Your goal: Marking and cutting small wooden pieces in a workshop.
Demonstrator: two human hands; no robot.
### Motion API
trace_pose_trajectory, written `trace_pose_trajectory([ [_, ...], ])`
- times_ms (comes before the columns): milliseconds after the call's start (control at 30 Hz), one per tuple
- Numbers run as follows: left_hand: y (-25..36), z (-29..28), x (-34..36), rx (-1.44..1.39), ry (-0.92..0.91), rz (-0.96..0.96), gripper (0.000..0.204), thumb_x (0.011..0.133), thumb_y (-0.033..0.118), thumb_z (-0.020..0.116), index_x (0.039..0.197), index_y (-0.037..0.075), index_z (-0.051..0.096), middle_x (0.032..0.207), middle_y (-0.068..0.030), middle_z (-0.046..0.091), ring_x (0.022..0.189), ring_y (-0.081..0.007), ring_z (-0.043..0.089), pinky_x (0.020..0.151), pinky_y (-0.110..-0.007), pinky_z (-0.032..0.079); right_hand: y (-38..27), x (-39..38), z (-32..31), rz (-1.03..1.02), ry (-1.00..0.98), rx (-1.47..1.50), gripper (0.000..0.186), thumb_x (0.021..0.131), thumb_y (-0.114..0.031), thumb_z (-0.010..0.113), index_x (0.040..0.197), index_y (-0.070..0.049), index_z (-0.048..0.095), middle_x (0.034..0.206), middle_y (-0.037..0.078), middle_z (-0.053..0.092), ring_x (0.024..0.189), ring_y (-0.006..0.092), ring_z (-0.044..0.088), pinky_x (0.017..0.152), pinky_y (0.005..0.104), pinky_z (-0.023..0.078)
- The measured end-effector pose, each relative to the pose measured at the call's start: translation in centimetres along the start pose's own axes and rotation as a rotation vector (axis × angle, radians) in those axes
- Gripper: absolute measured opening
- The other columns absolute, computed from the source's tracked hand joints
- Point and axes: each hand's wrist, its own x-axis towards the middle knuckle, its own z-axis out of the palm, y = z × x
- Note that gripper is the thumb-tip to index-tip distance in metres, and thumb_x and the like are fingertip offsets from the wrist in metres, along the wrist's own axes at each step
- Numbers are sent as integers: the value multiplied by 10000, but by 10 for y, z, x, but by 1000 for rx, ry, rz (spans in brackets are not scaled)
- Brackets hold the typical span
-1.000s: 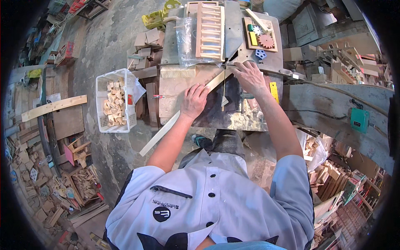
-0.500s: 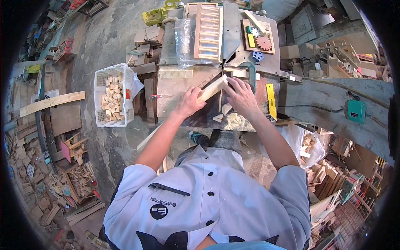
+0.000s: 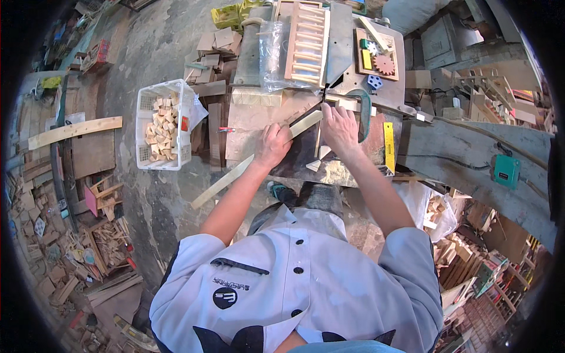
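Note:
A long pale wooden strip [image 3: 307, 122] lies slantwise over the work table [image 3: 247, 132], its near-left end reaching past the table's front edge. My left hand [image 3: 274, 145] is closed around it near the middle. At the strip's far right end my right hand [image 3: 341, 127] has its fingers curled against the wood; the fingertips are partly hidden. Just beyond that end, a dark narrow part [image 3: 324, 94] rises at a slot in the table. Small wedge-shaped offcuts [image 3: 318, 160] and sawdust [image 3: 336, 172] lie below my right hand.
A green curved handle [image 3: 366, 115] and a yellow ruler-like strip [image 3: 388, 147] are to the right. Farther back are a slatted wooden frame [image 3: 307, 44] and a board with toy gears [image 3: 384, 64]. A white crate [image 3: 141, 138] of wooden blocks stands left.
The wooden strip has come down flatter, and more of its length shows past my left hand. My right hand's spread fingers have curled in at the strip's end. The view has shifted slightly.

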Motion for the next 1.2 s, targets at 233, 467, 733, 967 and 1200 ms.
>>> trace_pose_trajectory([
  [233, 5, -2, 7, -21, 52, -56, 444, 770, 175, 867, 1146, 87, 648, 1052, -105, 600, 1011, -331, 628, 851, -456, 544, -15, -37, 29, 284, -154, 318, 342, 966, -98, 549, 1295, -7, 540, 1106, 216, 704, 1015, 399, 664, 881, 512, 511],
  [467, 15, 7, 25, 14, 32, -36, 436, 784, 221, 861, 1147, 96, 655, 1064, -84, 609, 1018, -319, 639, 854, -459, 548, -31, -58, 13, 182, -300, 270, 213, 924, -133, 612, 1128, -93, 659, 1101, 100, 707, 1071, 309, 642, 889, 455, 481],
  [733, 17, 13, 38, -8, 17, -23, 439, 806, 213, 843, 1187, 94, 659, 1061, -104, 598, 1039, -336, 625, 879, -475, 539, -1, -39, -10, 67, 20, 209, 223, 883, -128, 686, 1105, -106, 703, 1176, 73, 677, 1156, 285, 607, 991, 466, 471],
  [967, 22, 12, 43, 47, 100, 24, 460, 787, 195, 829, 1202, 101, 654, 1202, -74, 621, 1171, -303, 597, 1023, -502, 448, 60, 10, -6, -76, -49, -54, 334, 919, -101, 633, 1243, -134, 707, 1408, 118, 599, 1347, 293, 547, 1121, 473, 438],
  [1200, 20, 16, 43, 69, 93, 72, 483, 781, 185, 826, 1211, 73, 635, 1286, -67, 611, 1315, -281, 549, 1113, -492, 415, 69, 15, -8, -161, -242, -122, 385, 904, -103, 651, 1273, -185, 724, 1515, 113, 536, 1357, 264, 549, 1076, 391, 496],
])
